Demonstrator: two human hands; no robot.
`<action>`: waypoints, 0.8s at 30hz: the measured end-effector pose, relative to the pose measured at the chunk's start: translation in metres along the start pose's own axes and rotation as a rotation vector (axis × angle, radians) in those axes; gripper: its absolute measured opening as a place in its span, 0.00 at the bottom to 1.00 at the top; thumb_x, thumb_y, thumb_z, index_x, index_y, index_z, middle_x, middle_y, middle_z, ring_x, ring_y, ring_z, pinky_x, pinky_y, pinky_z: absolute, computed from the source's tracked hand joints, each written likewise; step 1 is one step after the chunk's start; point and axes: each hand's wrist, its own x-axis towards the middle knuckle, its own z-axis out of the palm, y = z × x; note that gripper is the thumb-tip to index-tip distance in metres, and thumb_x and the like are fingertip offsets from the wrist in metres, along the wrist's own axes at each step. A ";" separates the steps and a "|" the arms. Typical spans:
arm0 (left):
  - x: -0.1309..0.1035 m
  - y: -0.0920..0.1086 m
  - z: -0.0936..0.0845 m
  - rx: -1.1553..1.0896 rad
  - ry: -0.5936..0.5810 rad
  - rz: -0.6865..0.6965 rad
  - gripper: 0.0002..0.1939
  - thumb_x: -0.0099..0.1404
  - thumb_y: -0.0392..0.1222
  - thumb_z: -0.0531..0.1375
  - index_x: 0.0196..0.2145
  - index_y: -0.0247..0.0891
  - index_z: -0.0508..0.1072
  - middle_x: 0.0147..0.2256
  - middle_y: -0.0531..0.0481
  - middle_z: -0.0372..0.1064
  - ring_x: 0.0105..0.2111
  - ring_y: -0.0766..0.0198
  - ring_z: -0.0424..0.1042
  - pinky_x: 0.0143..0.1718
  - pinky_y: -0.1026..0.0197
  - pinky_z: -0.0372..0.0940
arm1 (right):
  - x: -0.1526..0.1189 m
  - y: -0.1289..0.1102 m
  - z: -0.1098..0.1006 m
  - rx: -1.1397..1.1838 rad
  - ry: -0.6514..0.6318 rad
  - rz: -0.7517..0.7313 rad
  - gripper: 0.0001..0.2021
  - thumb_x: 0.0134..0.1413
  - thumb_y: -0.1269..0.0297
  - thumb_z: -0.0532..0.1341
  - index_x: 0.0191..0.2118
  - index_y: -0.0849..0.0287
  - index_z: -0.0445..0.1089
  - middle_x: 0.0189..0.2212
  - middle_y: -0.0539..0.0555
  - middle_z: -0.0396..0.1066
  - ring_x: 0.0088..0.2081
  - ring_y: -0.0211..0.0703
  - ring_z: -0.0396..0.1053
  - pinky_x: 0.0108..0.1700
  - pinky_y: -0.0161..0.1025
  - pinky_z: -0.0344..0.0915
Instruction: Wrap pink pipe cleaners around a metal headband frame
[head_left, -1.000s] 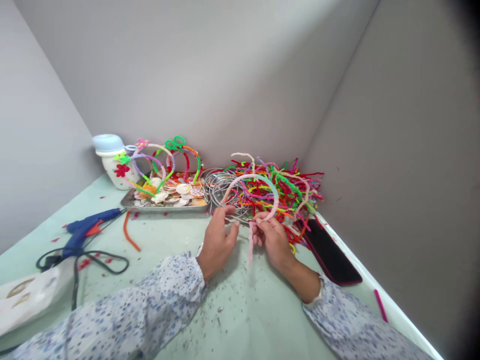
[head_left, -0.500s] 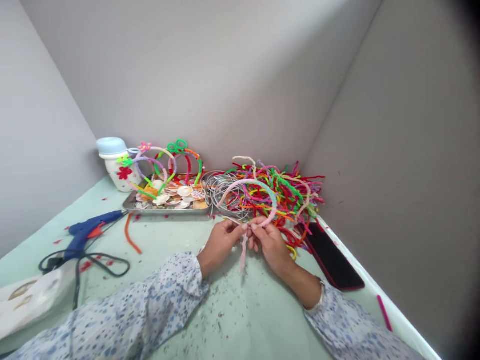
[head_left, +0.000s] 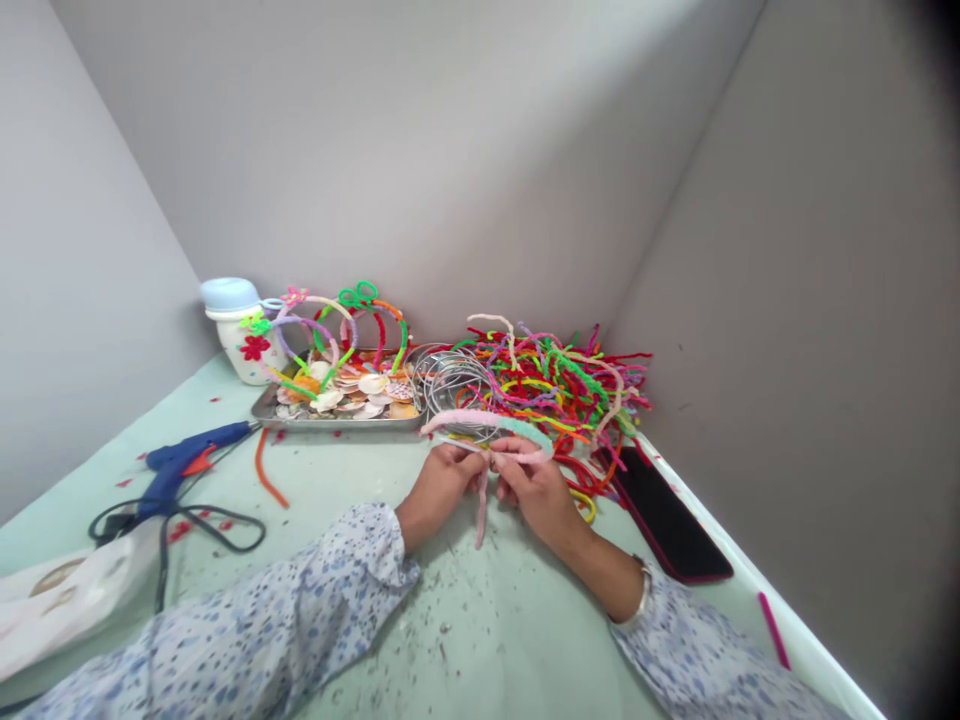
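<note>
Fingers (head_left: pixel 472 464) of the left hand (head_left: pixel 437 492) are squeezed together on a soft pink strip (head_left: pixel 481 518), and its loose end hangs down below them. The right hand (head_left: pixel 538 492) is squeezed tight too, pinching one end of a fuzzy pink and blue-green hoop (head_left: pixel 487 420). The hoop is tipped over, up above both hands, and its other end sticks out free. The two hands almost touch.

Just behind the hoop is a tangle of gray wire (head_left: pixel 459 382). Behind it and to its right is a big messy pile of bright fuzzy sticks (head_left: pixel 574 385). To the right of the hoop, nearer the person, a black phone (head_left: pixel 673 518) lies on the green desk (head_left: pixel 465 640). To the left of the hoop is a metal tray (head_left: pixel 337 425) full of shells (head_left: pixel 367 410). Farther left are a white bottle (head_left: pixel 232 335) and a blue glue gun (head_left: pixel 174 468).
</note>
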 end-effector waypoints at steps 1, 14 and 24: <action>0.000 0.000 0.000 -0.006 -0.002 -0.004 0.13 0.57 0.41 0.56 0.17 0.35 0.64 0.16 0.56 0.57 0.18 0.70 0.55 0.22 0.65 0.51 | 0.000 0.000 0.000 -0.032 0.009 0.003 0.12 0.55 0.58 0.57 0.41 0.59 0.68 0.18 0.46 0.65 0.18 0.34 0.60 0.20 0.30 0.55; 0.000 0.004 0.001 -0.074 -0.070 -0.002 0.11 0.57 0.42 0.57 0.21 0.34 0.66 0.17 0.55 0.57 0.19 0.70 0.54 0.21 0.65 0.50 | 0.000 0.004 -0.002 -0.146 0.083 -0.002 0.16 0.55 0.51 0.56 0.37 0.59 0.70 0.16 0.47 0.65 0.18 0.36 0.60 0.20 0.32 0.55; -0.001 0.008 0.003 -0.128 -0.102 -0.003 0.11 0.56 0.44 0.59 0.20 0.35 0.67 0.17 0.55 0.58 0.18 0.70 0.53 0.21 0.64 0.48 | 0.002 0.005 -0.002 -0.091 0.080 0.008 0.16 0.55 0.51 0.56 0.34 0.60 0.69 0.16 0.47 0.65 0.18 0.36 0.60 0.19 0.32 0.55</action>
